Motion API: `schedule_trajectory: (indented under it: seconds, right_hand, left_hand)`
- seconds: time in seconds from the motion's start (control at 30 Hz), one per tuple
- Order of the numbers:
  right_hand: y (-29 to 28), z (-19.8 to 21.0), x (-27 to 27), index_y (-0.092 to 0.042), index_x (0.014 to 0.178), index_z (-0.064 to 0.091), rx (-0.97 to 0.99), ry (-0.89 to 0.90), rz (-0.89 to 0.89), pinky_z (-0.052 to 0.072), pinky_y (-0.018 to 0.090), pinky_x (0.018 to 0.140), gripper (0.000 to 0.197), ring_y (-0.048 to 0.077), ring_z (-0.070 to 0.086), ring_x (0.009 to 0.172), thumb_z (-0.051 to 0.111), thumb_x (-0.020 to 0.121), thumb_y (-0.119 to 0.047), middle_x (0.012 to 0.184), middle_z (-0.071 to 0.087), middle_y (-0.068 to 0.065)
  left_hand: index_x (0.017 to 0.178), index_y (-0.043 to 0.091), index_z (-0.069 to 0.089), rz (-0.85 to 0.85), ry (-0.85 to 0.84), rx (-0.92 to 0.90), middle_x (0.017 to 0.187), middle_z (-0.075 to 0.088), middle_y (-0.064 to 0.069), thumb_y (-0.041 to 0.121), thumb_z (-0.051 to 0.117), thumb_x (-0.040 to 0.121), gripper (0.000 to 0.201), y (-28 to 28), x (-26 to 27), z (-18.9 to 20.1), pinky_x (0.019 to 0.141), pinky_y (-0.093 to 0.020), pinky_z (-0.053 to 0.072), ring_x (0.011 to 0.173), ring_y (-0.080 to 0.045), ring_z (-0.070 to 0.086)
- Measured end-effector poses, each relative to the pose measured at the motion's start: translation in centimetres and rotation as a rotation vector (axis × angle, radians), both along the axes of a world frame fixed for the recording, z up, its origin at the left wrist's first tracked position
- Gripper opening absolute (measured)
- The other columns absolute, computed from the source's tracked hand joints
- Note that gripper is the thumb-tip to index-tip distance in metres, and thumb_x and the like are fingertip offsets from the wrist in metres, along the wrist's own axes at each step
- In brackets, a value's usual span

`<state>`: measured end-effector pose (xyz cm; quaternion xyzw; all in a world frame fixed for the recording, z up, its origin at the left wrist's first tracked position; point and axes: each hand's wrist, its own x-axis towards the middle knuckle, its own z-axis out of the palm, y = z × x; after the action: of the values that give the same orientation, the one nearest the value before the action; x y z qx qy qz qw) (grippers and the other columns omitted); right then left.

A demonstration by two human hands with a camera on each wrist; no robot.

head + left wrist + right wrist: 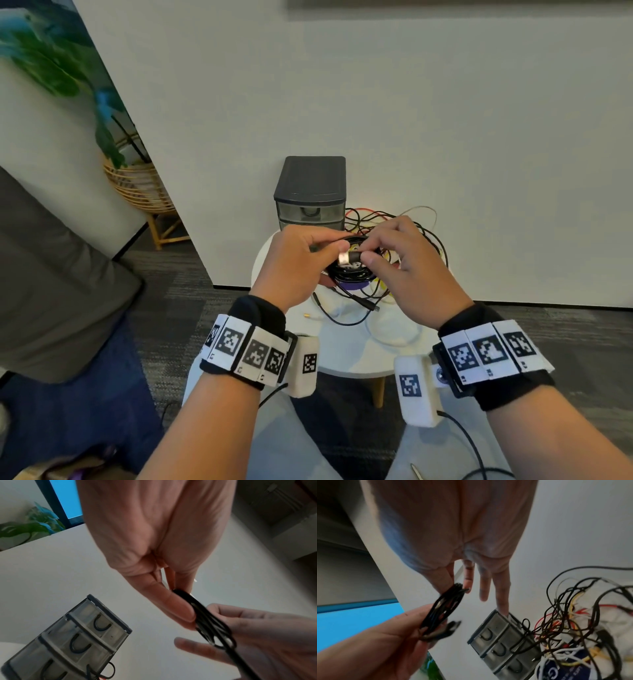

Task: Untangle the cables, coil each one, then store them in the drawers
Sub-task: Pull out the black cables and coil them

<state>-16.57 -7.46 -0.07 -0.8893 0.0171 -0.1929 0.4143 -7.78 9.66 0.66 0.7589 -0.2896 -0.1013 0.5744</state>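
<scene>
A coiled black cable (349, 274) with a silver plug (344, 257) hangs above the round white table (342, 359), held from both sides. My left hand (329, 246) pinches the coil's left edge between thumb and fingers; in the left wrist view the coil (202, 615) runs from my left hand (181, 601) down to the right one. My right hand (371, 255) pinches the coil near the plug. The right wrist view shows thumb and forefinger of my right hand (457, 585) on the coil (443, 609), the other fingers straight. Behind stands a dark drawer unit (310, 192), drawers closed.
A tangle of black, red, yellow and white cables (394, 222) lies right of the drawer unit and under my hands. A loose white cable (394, 332) sits near the table's front. A wall stands right behind the table. A plant in a wicker stand (137, 185) is at the left.
</scene>
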Motion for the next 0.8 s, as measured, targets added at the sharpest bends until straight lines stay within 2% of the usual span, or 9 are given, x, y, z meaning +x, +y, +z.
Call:
schedule_trajectory:
  seconds: [0.07, 0.1, 0.23, 0.33, 0.4, 0.47, 0.57, 0.7, 0.8]
  right_hand:
    - [-0.3, 0.4, -0.2, -0.025, 0.085, 0.062, 0.240, -0.041, -0.033, 0.055, 0.047, 0.091, 0.012, 0.015, 0.058, 0.101, 0.063, 0.096, -0.019, 0.107, 0.054, -0.001]
    - [-0.6, 0.7, -0.3, -0.023, 0.084, 0.062, 0.328, -0.076, -0.031, 0.056, 0.052, 0.089, 0.013, 0.017, 0.060, 0.102, 0.064, 0.096, -0.016, 0.109, 0.056, 0.002]
    - [-0.7, 1.1, 0.1, -0.022, 0.093, 0.067, 0.203, -0.083, 0.059, 0.053, 0.040, 0.092, 0.007, 0.015, 0.063, 0.105, 0.065, 0.095, -0.016, 0.111, 0.062, -0.001]
    - [0.2, 1.0, 0.9, -0.026, 0.101, 0.067, 0.431, 0.005, -0.036, 0.058, 0.036, 0.074, 0.009, 0.018, 0.069, 0.090, 0.060, 0.099, -0.021, 0.109, 0.067, 0.001]
    - [0.5, 1.2, 0.8, -0.019, 0.103, 0.069, 0.526, 0.111, -0.054, 0.053, 0.027, 0.059, 0.015, 0.017, 0.068, 0.076, 0.056, 0.103, -0.025, 0.100, 0.070, 0.006]
    - [0.2, 1.4, 0.7, -0.011, 0.098, 0.073, 0.586, 0.202, 0.009, 0.047, 0.023, 0.052, 0.026, 0.016, 0.064, 0.066, 0.054, 0.104, -0.028, 0.088, 0.072, 0.006]
    - [-0.1, 1.8, 0.5, -0.002, 0.098, 0.073, 0.721, 0.219, 0.099, 0.045, 0.021, 0.050, 0.032, 0.014, 0.061, 0.063, 0.061, 0.098, -0.032, 0.086, 0.072, 0.007]
    - [0.0, 1.9, 0.3, -0.004, 0.091, 0.069, 0.767, 0.207, 0.153, 0.047, 0.018, 0.050, 0.023, 0.014, 0.062, 0.069, 0.070, 0.084, -0.026, 0.086, 0.070, 0.011]
    - [0.0, 2.0, 0.3, 0.000, 0.101, 0.067, 0.936, 0.230, 0.194, 0.047, 0.018, 0.051, 0.025, 0.018, 0.065, 0.072, 0.066, 0.084, -0.018, 0.094, 0.071, 0.019]
  left_hand:
    - [0.112, 0.017, 0.078, 0.028, 0.033, -0.002, 0.083, 0.074, 0.003, 0.011, 0.066, 0.097, 0.019, 0.6, 0.3, -0.2, 0.061, -0.025, 0.060, 0.080, -0.011, 0.074]
    - [0.112, 0.016, 0.078, 0.052, 0.061, -0.012, 0.085, 0.074, 0.002, 0.011, 0.066, 0.097, 0.020, 0.9, 0.5, -0.3, 0.061, -0.025, 0.060, 0.081, -0.011, 0.074]
    - [0.113, 0.013, 0.078, 0.054, 0.095, -0.048, 0.090, 0.076, 0.004, 0.008, 0.066, 0.097, 0.020, 1.1, 0.6, -0.4, 0.060, -0.024, 0.059, 0.083, -0.010, 0.075]
    - [0.112, 0.011, 0.078, 0.040, 0.089, -0.132, 0.092, 0.078, 0.002, 0.005, 0.065, 0.097, 0.021, 0.4, 0.0, 0.0, 0.059, -0.027, 0.060, 0.082, -0.014, 0.076]
    - [0.111, 0.015, 0.078, 0.050, 0.028, -0.156, 0.095, 0.078, 0.002, 0.006, 0.066, 0.097, 0.021, 0.1, 0.0, 0.0, 0.058, -0.026, 0.059, 0.081, -0.014, 0.076]
    - [0.112, 0.017, 0.077, 0.060, -0.024, -0.168, 0.096, 0.077, 0.001, 0.006, 0.066, 0.096, 0.022, 0.1, -0.1, -0.1, 0.058, -0.027, 0.060, 0.081, -0.014, 0.075]
    - [0.112, 0.016, 0.078, 0.058, -0.010, -0.205, 0.095, 0.077, 0.000, 0.006, 0.066, 0.097, 0.022, -0.1, -0.2, 0.1, 0.059, -0.031, 0.062, 0.082, -0.016, 0.075]
    - [0.115, 0.009, 0.077, 0.038, -0.009, -0.231, 0.094, 0.079, 0.000, 0.007, 0.069, 0.095, 0.022, 0.0, 0.0, 0.6, 0.062, -0.023, 0.058, 0.081, -0.015, 0.075]
    - [0.119, 0.007, 0.075, 0.004, 0.052, -0.236, 0.096, 0.079, -0.006, 0.007, 0.068, 0.095, 0.025, 0.0, -0.1, 0.9, 0.056, -0.019, 0.054, 0.079, -0.017, 0.075]
